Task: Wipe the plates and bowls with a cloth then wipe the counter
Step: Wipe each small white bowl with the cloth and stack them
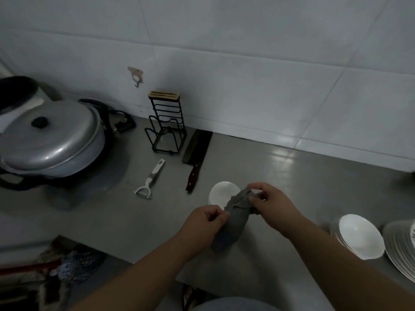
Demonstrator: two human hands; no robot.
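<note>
Lidded pot [51,140]: well to the left of the left hand, on the counter [292,171].
Peeler [149,180], cleaver [196,158]: beyond the left hand, lying flat.
Left hand [202,223]: fingers curled, pinching the grey cloth [233,218].
White bowl [222,193]: just beyond the cloth, partly hidden by it.
Right hand [274,205]: thumb and fingers pinching the cloth's upper end.
Stacked bowls [359,236], plates [399,248]: right of the right hand.
Risk: a right elbow swinging during wiping could knock the stacks; the cleaver lies within reach.
</note>
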